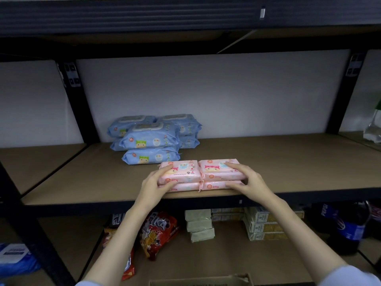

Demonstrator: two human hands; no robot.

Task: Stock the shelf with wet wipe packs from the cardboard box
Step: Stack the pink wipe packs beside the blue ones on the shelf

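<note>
Between my hands, at the shelf front edge: four pink packs in two stacks | left hand and right hand clasp their outer ends | beyond: blue packs already stocked | below: cardboard box, contents unseen, remainder unknown

The word "Baby" is printed in light blue on the top face of the left pink wet wipe pack, above a cartoon face. The same word "Baby" stands, small and pale, on the front of the upper blue wet wipe pack and on the blue pack under it. The dark plastic soda bottle on the lower shelf at the right carries the brand "PEPSI" in white letters on its blue label. The red snack bag below shows big white letters that read about "IKA"; the start is hidden. Other print is too small to read.
</note>
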